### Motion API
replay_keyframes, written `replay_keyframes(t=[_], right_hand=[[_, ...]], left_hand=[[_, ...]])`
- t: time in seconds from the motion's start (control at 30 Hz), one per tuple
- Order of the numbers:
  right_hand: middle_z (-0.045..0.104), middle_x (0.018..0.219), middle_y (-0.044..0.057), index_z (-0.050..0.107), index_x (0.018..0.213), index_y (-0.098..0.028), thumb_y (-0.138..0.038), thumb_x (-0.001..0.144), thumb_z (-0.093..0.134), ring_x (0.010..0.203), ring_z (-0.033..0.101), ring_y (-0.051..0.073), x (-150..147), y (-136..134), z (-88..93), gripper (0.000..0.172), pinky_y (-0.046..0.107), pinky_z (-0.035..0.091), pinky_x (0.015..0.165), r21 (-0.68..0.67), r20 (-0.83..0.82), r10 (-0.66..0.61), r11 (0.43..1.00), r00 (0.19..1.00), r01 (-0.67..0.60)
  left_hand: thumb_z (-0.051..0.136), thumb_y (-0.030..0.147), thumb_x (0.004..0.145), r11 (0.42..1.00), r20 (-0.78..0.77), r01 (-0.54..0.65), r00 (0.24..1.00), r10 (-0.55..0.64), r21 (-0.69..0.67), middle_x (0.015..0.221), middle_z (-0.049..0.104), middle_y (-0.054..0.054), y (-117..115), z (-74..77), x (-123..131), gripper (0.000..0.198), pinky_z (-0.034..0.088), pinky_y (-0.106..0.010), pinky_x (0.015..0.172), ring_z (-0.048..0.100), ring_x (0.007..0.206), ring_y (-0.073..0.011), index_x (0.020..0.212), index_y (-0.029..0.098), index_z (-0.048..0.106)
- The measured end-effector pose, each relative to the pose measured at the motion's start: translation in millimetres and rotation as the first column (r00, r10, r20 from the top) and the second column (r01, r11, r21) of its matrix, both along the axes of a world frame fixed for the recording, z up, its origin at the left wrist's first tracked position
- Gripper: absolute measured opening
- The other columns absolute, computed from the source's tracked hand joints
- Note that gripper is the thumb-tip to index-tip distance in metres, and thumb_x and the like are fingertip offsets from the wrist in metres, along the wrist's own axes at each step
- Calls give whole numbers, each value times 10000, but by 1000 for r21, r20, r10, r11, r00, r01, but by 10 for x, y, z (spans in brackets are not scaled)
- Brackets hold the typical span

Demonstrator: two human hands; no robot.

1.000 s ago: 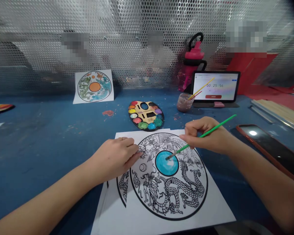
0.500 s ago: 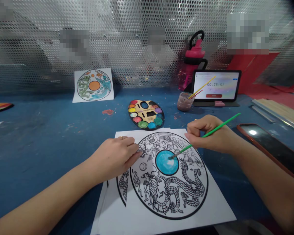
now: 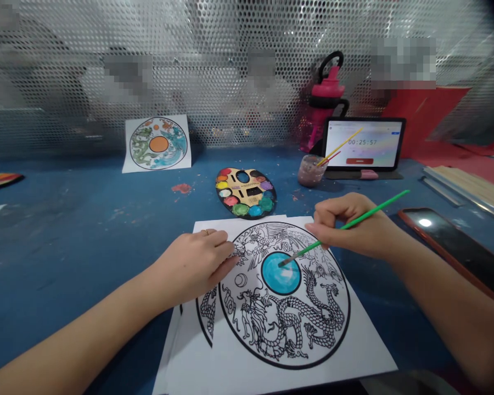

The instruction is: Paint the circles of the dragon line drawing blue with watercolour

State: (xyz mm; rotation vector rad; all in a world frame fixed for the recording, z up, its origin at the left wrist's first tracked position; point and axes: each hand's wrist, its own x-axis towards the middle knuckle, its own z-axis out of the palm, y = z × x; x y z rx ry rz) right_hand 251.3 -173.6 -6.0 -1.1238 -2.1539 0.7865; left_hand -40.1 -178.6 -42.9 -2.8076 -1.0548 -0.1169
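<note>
A white sheet printed with a black round dragon drawing lies on the blue table. Its centre circle is painted blue. My right hand pinches a thin green paintbrush, whose tip touches the upper part of the blue circle. My left hand rests on the sheet's left side with the fingers curled down on the paper, holding it flat. More sheets lie under the top one.
A round paint palette sits just beyond the sheet. Behind it are a water cup with brushes, a tablet showing a timer, and a pink bottle. A phone lies at the right, a coloured sample picture leans against the perforated screen.
The brush tip has slid a little to and fro inside the blue circle, ending slightly left. My left hand has stayed where it was.
</note>
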Motion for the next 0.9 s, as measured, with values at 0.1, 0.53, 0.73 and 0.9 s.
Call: replay_keyframes(t=[0.1,0.53,0.73,0.9], right_hand=[[353,466,-59,237,521,-195,-101,750,559,442,354,69,-9,-2,5,407,254,241,437,14,67,24,1000,997,-25],[416,486,-48,267,524,-196,-120,763,572,458,406,79,18,8,-5,395,254,270,445,-25,7,20,999,1000,-20],[325,468,-60,213,520,-199,-102,760,549,428,371,69,11,-5,18,424,252,251,435,-25,35,52,998,998,-51],[410,492,-50,266,526,-195,-149,773,582,461,414,73,15,-6,27,404,241,282,444,-45,0,38,998,999,-38]], left_hand=[[351,357,945,1000,0,0,1000,0,8,753,578,-22,-2,3,4,333,431,-304,565,581,705,-188,827,197,618],[365,348,942,1000,-8,8,1000,-8,23,746,583,-30,-4,9,8,334,419,-268,553,575,684,-160,832,180,632],[363,342,943,1000,-15,-1,1000,1,0,778,591,-32,-5,7,6,319,430,-295,561,586,711,-184,863,189,631],[353,345,948,1000,-16,-5,1000,5,-16,773,587,-31,1,11,8,329,430,-297,573,582,713,-181,859,191,629]])
